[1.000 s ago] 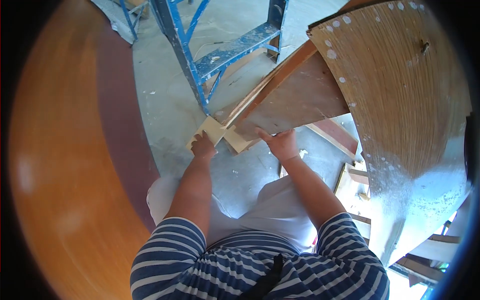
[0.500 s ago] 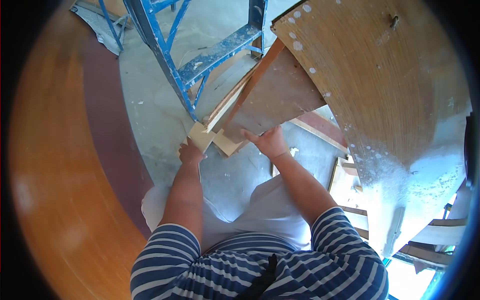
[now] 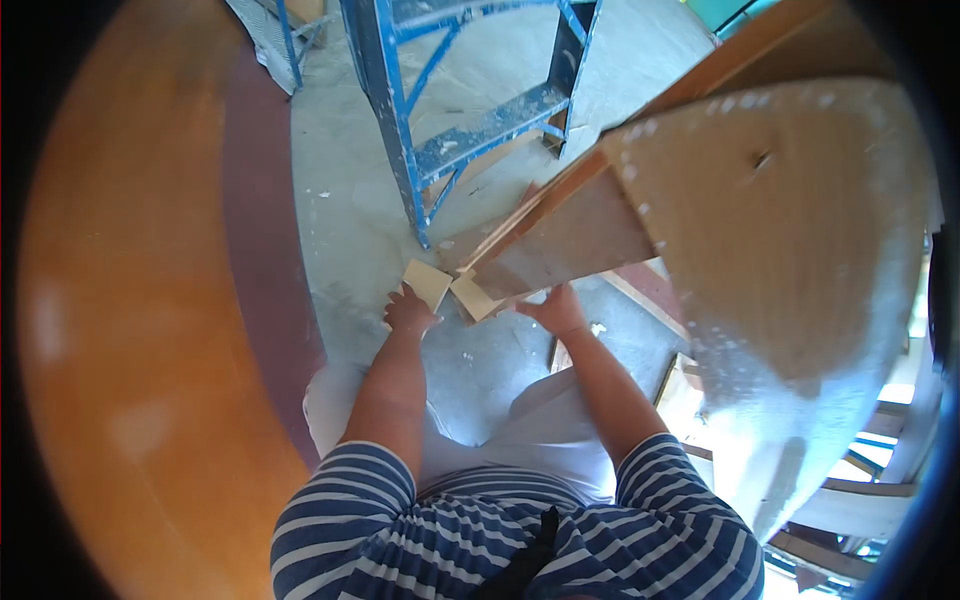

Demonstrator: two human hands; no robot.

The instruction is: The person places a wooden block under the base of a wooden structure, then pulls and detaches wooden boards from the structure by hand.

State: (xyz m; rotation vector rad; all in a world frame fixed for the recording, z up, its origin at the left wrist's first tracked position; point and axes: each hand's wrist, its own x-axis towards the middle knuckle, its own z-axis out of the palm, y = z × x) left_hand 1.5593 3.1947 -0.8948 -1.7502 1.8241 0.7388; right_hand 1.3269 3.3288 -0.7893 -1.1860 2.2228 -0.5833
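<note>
My left hand (image 3: 410, 313) grips the near corner of a small pale wood piece (image 3: 430, 282) just above the floor, its fingers spread over the edge. My right hand (image 3: 558, 312) is at the lower edge of a brown board (image 3: 570, 240), thumb pointing left. Its fingertips are partly hidden at that edge. The brown board joins a large wooden panel (image 3: 760, 230) with pale spots along its border, which leans on my right. Between my hands, another pale wood block (image 3: 474, 298) sits at the board's lower end.
A blue paint-spattered stepladder (image 3: 425, 160) stands ahead on the grey floor (image 3: 350, 210). A glossy orange-brown surface (image 3: 150, 300) with a dark red border (image 3: 265, 220) curves along my left. Wood offcuts (image 3: 680, 395) lie to the right, near the panel.
The view has shifted, so the ladder appears farther right and lower. The brown board and large panel now look tilted lower. My right thumb has moved from the board's face to below its edge.
</note>
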